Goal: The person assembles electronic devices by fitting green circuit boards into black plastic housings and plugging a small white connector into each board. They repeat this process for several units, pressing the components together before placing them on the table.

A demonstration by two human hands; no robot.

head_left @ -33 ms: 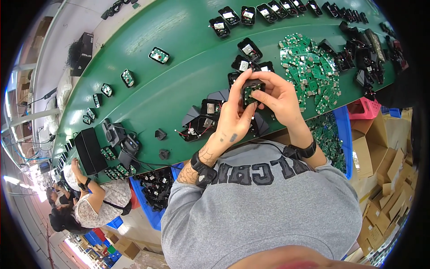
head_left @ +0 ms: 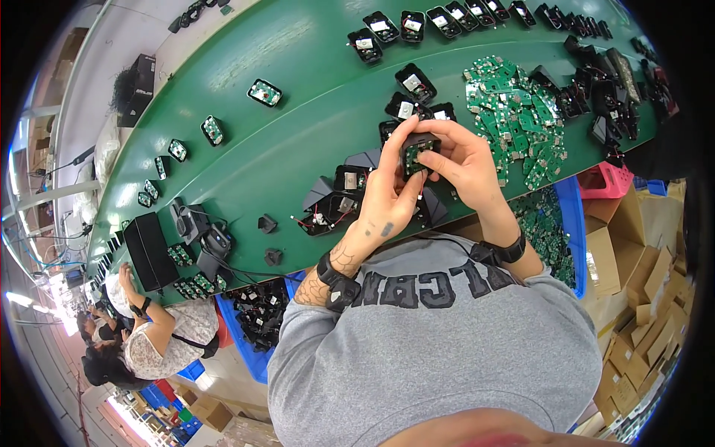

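Observation:
Between my two hands, above the near side of the green table, is a small black plastic housing (head_left: 424,138) with a green circuit board (head_left: 411,155) in its open face. My left hand (head_left: 389,200) grips the housing from the left, fingers along its far side and thumb low at its near end. My right hand (head_left: 469,168) wraps the other side, its thumb pressed on the board. Open black housings (head_left: 403,109) with white parts inside lie just beyond my fingers. More housings (head_left: 319,195) with red and black wires sit beside my left wrist.
Loose green circuit boards (head_left: 514,123) are heaped to the right. Rows of housings stand along the far side of the table (head_left: 313,112). Blue bins (head_left: 572,231) flank me, and cardboard boxes (head_left: 633,357) lie at lower right. A co-worker (head_left: 160,335) sits at left.

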